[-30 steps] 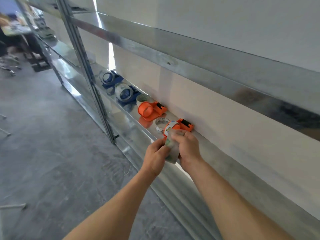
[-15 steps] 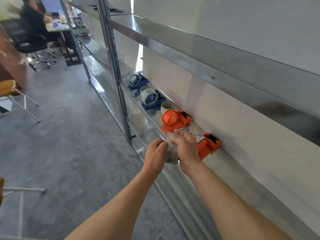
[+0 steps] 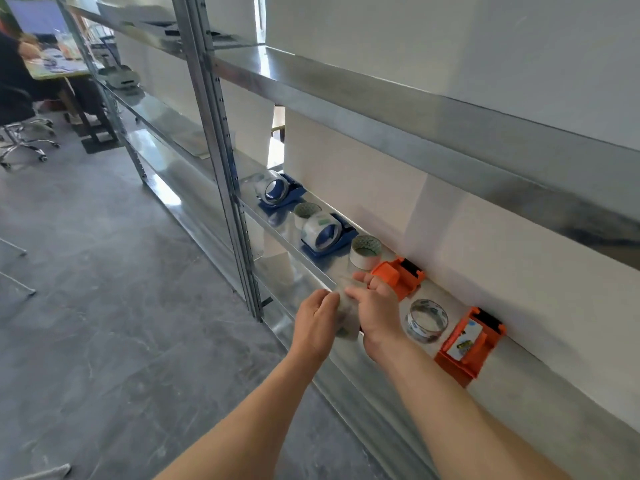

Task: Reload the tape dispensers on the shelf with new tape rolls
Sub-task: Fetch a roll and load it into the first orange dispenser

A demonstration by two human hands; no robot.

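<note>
Shelf (image 3: 367, 379): long galvanised run against a white wall, with an upper shelf (image 3: 415, 109) above it and an upright post (image 3: 221, 161) to the left.
Floor (image 3: 104, 306): grey, mottled.
Background: a person is seated (image 3: 14, 71) at a counter (image 3: 59, 69), far left.
Blue dispensers: two on the shelf just right of the post, far one (image 3: 277, 192) and near one (image 3: 325, 233). Both are loaded with clear tape.
Orange dispensers: two further right. One (image 3: 398, 277) sits just behind the right fingers. The other (image 3: 467, 344) lies against the wall with a printed label showing.
Cardboard core (image 3: 365, 251): stands on end between the near blue dispenser and the first orange one.
Flat clear roll (image 3: 426, 320): lies on the shelf between the two orange dispensers.
Tape roll (image 3: 346, 317): translucent and blurred, held between both hands at the shelf's front edge.
Left hand (image 3: 317, 323): fingers curled onto the roll's left side.
Right hand (image 3: 379, 306): thumb and fingers pinch the roll's right side.
Change: a second ago both hands worked right against the second orange dispenser. Now they are well to its left, and the flat clear roll is in full view.
</note>
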